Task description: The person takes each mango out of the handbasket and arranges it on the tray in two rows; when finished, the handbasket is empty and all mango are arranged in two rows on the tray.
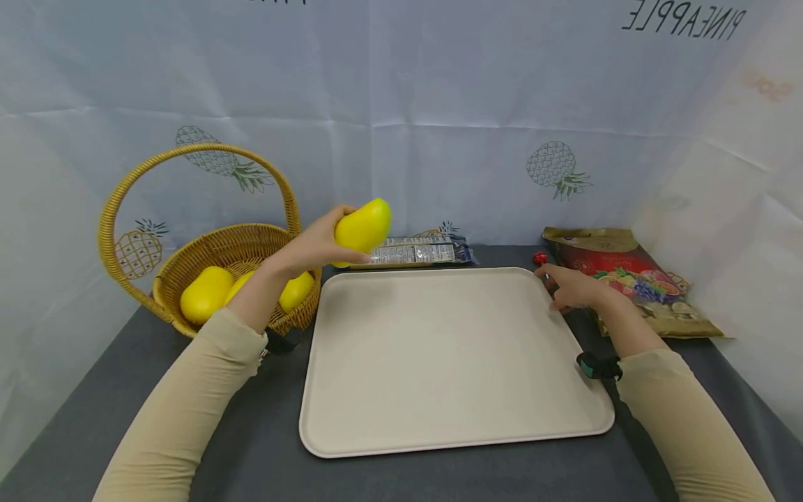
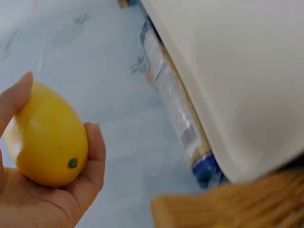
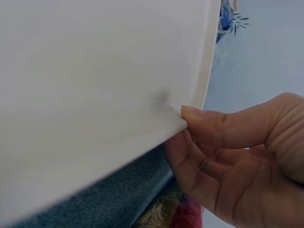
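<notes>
My left hand (image 1: 314, 240) grips a yellow mango (image 1: 366, 226) in the air, above the far left corner of a cream tray (image 1: 452, 355). In the left wrist view the thumb and fingers curl round this mango, its small green stem spot facing the camera. At the tray's far right corner, my right hand (image 1: 574, 287) pinches the rim, thumb on top and fingers beneath, as the right wrist view shows. A wicker basket (image 1: 216, 244) with a tall handle stands left of the tray, holding several yellow mangoes (image 1: 205, 295), partly hidden by the left forearm.
Behind the tray's far edge lies a long packet (image 1: 420, 252) with printed labels. A red and gold bag (image 1: 633, 279) with fruit pictures lies beyond the right hand, near a small red item (image 1: 539, 259). A pineapple-print cloth (image 1: 439, 90) hangs behind the dark table (image 1: 257, 432).
</notes>
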{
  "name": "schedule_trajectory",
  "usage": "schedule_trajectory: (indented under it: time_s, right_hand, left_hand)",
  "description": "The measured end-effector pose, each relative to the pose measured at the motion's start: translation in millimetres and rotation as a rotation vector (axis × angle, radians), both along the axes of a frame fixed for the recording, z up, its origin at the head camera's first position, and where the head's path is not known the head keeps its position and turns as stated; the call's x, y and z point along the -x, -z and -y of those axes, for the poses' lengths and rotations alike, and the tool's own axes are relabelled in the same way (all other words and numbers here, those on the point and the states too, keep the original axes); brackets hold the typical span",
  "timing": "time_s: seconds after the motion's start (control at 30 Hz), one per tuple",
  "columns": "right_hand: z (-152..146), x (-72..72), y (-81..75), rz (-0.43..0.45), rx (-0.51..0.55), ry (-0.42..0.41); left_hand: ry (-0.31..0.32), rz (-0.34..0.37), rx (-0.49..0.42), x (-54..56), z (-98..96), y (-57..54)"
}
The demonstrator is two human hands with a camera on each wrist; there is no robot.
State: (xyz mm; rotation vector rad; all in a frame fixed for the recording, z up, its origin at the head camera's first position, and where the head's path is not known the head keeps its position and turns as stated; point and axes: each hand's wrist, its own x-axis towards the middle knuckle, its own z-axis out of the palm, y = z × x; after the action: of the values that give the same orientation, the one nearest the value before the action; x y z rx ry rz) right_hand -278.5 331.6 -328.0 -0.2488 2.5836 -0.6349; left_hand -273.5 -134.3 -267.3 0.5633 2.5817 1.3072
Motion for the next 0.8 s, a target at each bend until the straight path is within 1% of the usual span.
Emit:
schedule_trajectory:
  time_s: [0.23, 0.43, 0.57, 0.7, 0.8]
  right_hand:
    - [1.3, 0.1, -0.6, 0.002, 0.004, 0.009]
    - [1.2, 0.3, -0.6, -0.004, -0.010, 0.008]
    - [0.9, 0.5, -0.3, -0.003, -0.009, 0.008]
    - [0.0, 1.3, 0.3, -0.001, -0.004, 0.007]
    - [-0.1, 1.7, 0.7, 0.001, -0.001, 0.011]
  left_hand:
    - [-0.018, 0.081, -0.111, -0.8, -33.5, 17.0]
    - [-0.026, 0.163, -0.139, 1.4, -63.3, 33.4]
    - [-0.040, 0.223, -0.194, 0.9, -83.1, 41.2]
    - [-0.082, 0.300, -0.277, -1.0, -102.1, 49.6]
    - [-0.119, 0.356, -0.312, -2.6, -115.7, 58.6]
